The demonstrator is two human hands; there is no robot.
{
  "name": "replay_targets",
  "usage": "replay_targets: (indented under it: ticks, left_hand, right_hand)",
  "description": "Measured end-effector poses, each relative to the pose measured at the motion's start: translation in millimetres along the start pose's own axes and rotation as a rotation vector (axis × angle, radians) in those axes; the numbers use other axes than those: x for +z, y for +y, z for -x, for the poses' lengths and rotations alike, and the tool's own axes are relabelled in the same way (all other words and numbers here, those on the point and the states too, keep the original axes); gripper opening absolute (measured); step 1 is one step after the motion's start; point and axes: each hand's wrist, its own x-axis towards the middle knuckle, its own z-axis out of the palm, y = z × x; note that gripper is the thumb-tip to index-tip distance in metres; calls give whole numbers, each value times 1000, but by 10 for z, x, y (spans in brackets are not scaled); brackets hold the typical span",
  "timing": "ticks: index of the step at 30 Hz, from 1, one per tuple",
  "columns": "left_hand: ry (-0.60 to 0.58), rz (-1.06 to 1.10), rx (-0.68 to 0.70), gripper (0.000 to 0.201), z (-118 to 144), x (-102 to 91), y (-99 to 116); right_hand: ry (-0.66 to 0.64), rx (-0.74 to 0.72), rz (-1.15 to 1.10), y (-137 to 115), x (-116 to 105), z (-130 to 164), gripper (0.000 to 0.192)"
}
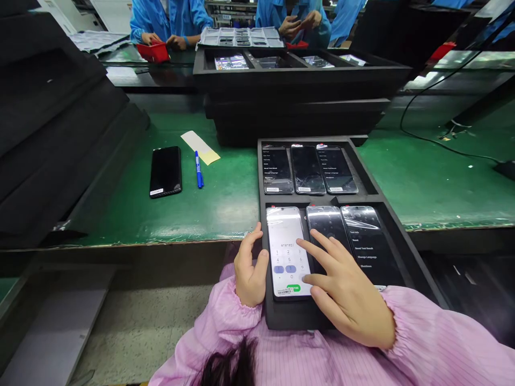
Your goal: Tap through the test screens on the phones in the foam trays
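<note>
A black foam tray [263, 199] sits at the table's front edge, partly overhanging my lap. Six smartphones lie in it, several with dark menu screens. The near-left smartphone [287, 230] has a lit white screen with a dial pad, two keys tinted blue. My right hand [341, 289] is over this phone, its fingers spread, holding nothing; fingertips are at the screen's right side, and whether they touch it I cannot tell. My left hand [250, 271] wraps the tray's left edge, its thumb and forefinger pointing up along the rim.
On the green table [225, 209] lie a dark smartphone [166, 171], a blue marker [199, 169] and a paper strip [200, 147]. Stacked black trays [298, 80] stand behind; more black trays [60, 123] lean at left. A cable [442, 142] runs right. People in blue work opposite.
</note>
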Motion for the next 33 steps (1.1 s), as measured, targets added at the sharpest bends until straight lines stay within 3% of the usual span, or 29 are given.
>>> replay_targets:
  ticks: [7, 12, 15, 20, 26, 30, 33]
  left_hand:
    - [-7, 2, -4, 29, -3, 1, 15]
    - [-8, -1, 0, 29, 9, -5, 3]
    - [-4, -3, 1, 30, 12, -9, -9]
    - [-5, -1, -8, 30, 9, -11, -7]
    - [-14, -2, -15, 29, -4, -16, 28]
    - [-9, -18, -20, 31, -9, -11, 26]
    - [44, -58, -31, 29, 10, -32, 37]
  right_hand:
    - [-135, -78, -28, -105, 60, -99, 31]
    - [13, -82, -49, -50, 8, -40, 34]
    - [21, -32, -13, 2, -9, -2, 36]
    - [-30, -28, -4, 1, 16, -19, 37]
    - [-211, -62, 11, -131, 39, -123, 32]
    - [-56, -68, 0, -30, -204, -3, 36]
    - [84, 108, 26, 353, -476, 396, 39]
